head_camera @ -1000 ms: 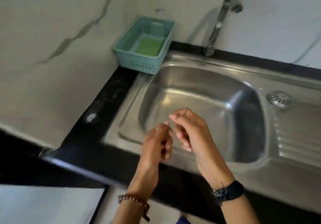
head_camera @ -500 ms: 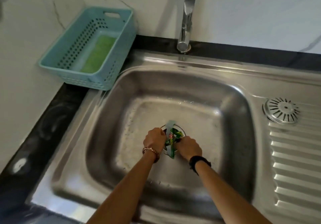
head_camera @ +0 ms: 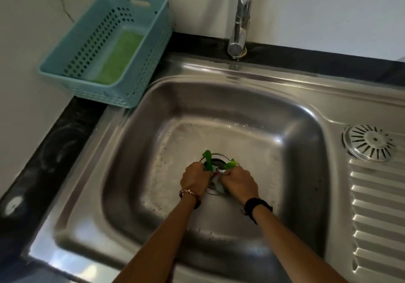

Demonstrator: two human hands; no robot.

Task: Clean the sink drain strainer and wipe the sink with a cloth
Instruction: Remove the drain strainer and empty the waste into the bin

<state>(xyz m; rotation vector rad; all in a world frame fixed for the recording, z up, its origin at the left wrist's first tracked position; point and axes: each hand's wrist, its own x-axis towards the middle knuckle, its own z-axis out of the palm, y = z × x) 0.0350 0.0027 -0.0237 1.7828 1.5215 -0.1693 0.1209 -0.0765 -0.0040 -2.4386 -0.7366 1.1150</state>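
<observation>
Left hand [head_camera: 195, 178] and right hand [head_camera: 238, 181], side by side over the drain opening [head_camera: 215, 162] in mid-sink [head_camera: 219, 98], each clenched on green wrapper scraps [head_camera: 208, 161]. Strainer [head_camera: 370, 143] well right of the drain, flat on the drainboard, nearer the right hand. Cloth not identified.

Your left hand [head_camera: 195, 178] and right hand [head_camera: 238, 181] hide most of the drain opening [head_camera: 215, 162] | green scraps [head_camera: 208, 161] too blurred to identify | faucet [head_camera: 241, 19] cut off at top edge.
</observation>
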